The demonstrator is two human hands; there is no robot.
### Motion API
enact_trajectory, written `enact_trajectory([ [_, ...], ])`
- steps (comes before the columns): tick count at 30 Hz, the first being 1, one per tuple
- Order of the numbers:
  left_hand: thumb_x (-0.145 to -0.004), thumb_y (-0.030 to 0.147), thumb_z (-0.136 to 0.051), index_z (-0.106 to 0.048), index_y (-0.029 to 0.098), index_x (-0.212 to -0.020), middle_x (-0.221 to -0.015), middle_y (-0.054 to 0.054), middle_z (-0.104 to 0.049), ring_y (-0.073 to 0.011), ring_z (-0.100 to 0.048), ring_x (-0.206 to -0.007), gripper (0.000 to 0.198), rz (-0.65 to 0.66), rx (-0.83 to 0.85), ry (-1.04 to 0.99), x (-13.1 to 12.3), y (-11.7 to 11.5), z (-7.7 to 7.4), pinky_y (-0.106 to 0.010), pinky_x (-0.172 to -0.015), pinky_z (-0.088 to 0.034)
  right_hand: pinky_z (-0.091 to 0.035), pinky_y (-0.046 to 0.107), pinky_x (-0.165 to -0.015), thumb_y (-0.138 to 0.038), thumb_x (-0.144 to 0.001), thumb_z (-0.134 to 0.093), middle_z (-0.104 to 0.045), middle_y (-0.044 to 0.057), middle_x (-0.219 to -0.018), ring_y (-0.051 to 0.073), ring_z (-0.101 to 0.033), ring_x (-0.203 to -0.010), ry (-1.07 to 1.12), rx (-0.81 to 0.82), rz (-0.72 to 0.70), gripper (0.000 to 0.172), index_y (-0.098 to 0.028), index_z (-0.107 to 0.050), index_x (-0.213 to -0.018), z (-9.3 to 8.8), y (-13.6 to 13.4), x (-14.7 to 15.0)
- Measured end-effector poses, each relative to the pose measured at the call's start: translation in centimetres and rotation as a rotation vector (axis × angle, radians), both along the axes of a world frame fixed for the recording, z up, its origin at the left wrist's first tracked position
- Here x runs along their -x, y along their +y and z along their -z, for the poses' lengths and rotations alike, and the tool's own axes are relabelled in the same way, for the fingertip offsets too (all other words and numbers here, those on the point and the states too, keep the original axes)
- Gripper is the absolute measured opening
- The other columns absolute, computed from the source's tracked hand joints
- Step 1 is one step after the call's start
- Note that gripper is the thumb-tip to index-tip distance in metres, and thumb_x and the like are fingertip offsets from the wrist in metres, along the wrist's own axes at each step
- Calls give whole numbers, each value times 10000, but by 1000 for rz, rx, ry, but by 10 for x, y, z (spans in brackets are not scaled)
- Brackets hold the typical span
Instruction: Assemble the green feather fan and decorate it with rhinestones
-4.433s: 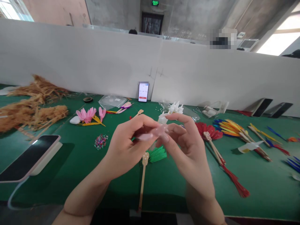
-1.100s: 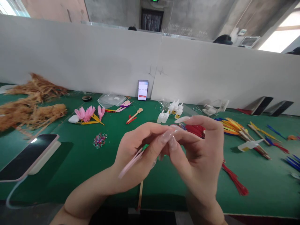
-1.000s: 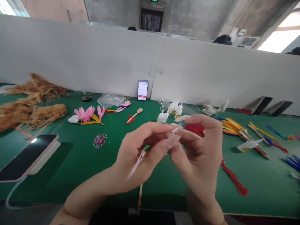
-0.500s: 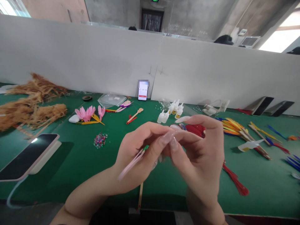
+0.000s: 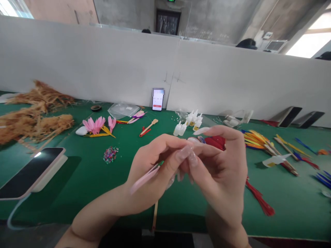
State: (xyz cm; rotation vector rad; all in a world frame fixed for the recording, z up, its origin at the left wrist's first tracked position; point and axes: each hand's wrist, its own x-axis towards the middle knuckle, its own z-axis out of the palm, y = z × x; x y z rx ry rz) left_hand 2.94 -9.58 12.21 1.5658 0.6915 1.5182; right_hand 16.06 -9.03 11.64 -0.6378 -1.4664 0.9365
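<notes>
My two hands meet above the green table [image 5: 85, 179], fingertips pressed together. My left hand [image 5: 155, 168] pinches a thin pale pink feather [image 5: 143, 179] that slants down to the left from its fingers. My right hand [image 5: 219, 168] is closed in a pinch against the same spot, on the feather's upper end as far as I can see. Below the hands a wooden fan stick [image 5: 154, 215] lies on the table, and a bit of green feather [image 5: 161, 162] shows between the fingers.
Small white glue bottles [image 5: 188, 122] stand behind the hands. Pink feather flowers [image 5: 97, 125], a pile of beads [image 5: 110, 154], straw [image 5: 31, 120] and a phone on a stand [image 5: 31, 174] lie left. Red [image 5: 256, 196] and multicoloured feather fans [image 5: 263, 144] lie right. A white partition [image 5: 103, 65] backs the table.
Over four seconds both hands dropped slightly and the pink feather swung to point down-left. In the last second only small finger movements show.
</notes>
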Motion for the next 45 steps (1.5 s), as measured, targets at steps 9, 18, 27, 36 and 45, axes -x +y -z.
enact_trajectory([
  [9,-891,174,-626,-643,206,-950,-757,26,-680,-26,-553,-500,69,-5,23,53,3,-2,-2,-107,-420,-444,-460,190,-413,-62,-795,-627,-561,-134,-570,94,-560,-459,-39,4,57,440,-323,-420,-1082,-3,0,-1],
  [18,-897,195,-608,-646,199,-897,-739,6,-687,-48,-524,-442,39,2,39,112,9,0,-7,-157,-384,-429,-477,199,-446,-84,-805,-648,-586,-123,-583,98,-580,-475,-91,6,57,433,-313,-426,-1098,-4,0,-4],
  [27,-884,164,-624,-640,207,-947,-759,17,-682,-64,-612,-574,78,-41,7,220,13,-2,-7,-136,-465,-479,-489,188,-458,-57,-751,-681,-619,-131,-602,99,-616,-502,-93,5,74,500,-319,-426,-1093,-5,2,-6],
  [36,-912,150,-571,-638,202,-954,-761,16,-665,-37,-522,-466,95,-30,-30,219,15,-3,-6,-143,-409,-447,-520,223,-424,-116,-762,-711,-645,-110,-604,125,-613,-467,-110,29,96,483,-310,-432,-1105,-7,-1,-7],
  [45,-883,224,-629,-623,202,-907,-760,6,-698,-81,-613,-561,34,-111,-36,275,12,-3,-9,-175,-472,-495,-510,207,-446,-69,-743,-704,-646,-117,-611,120,-649,-506,-140,-9,127,524,-319,-434,-1116,-6,-1,-7],
])
